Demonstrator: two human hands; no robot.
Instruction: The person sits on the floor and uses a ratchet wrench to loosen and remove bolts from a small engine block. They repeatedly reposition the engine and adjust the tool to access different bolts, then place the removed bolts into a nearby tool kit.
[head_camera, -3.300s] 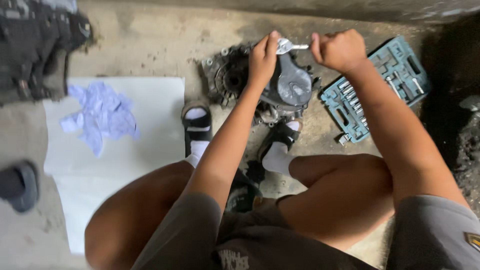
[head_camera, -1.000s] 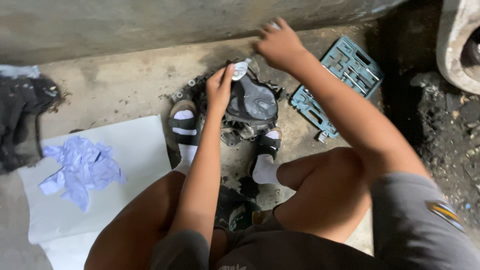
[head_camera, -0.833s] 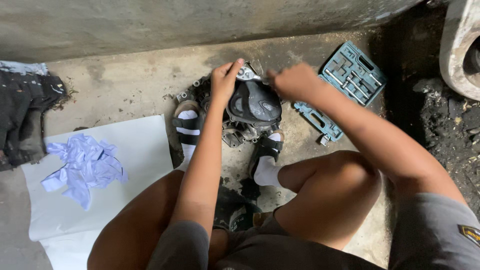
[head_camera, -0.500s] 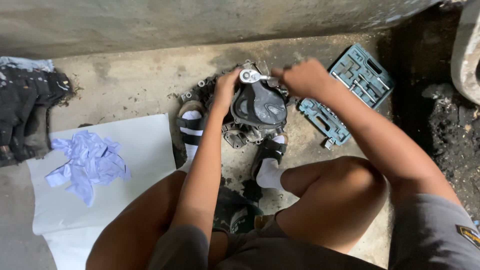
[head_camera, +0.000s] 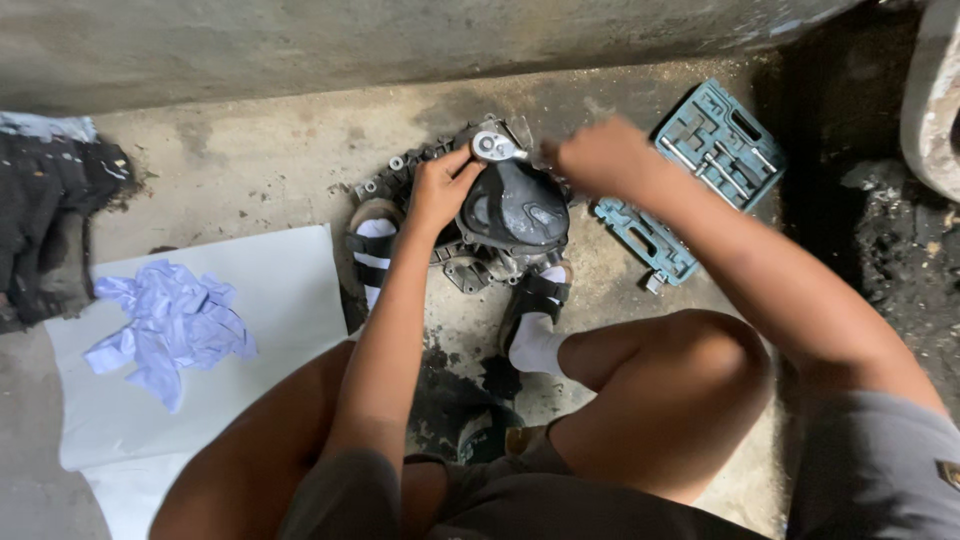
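Observation:
A dark, greasy engine case (head_camera: 512, 212) sits on the concrete floor between my two feet in white socks and black sandals. My left hand (head_camera: 442, 186) rests on its upper left side, fingers curled by the head of a silver ratchet wrench (head_camera: 494, 147). My right hand (head_camera: 590, 155) is closed around the ratchet's handle at the top right of the case; the handle itself is hidden in my fist.
An open teal socket-set case (head_camera: 700, 170) lies to the right of the engine. A white sheet (head_camera: 215, 350) with crumpled pale-blue gloves (head_camera: 170, 325) lies on the left. Dark cloth (head_camera: 50, 215) is heaped at the far left. A concrete wall runs along the back.
My right hand came back from the socket set and took hold of the ratchet on top of the engine case. My left hand stayed on the case.

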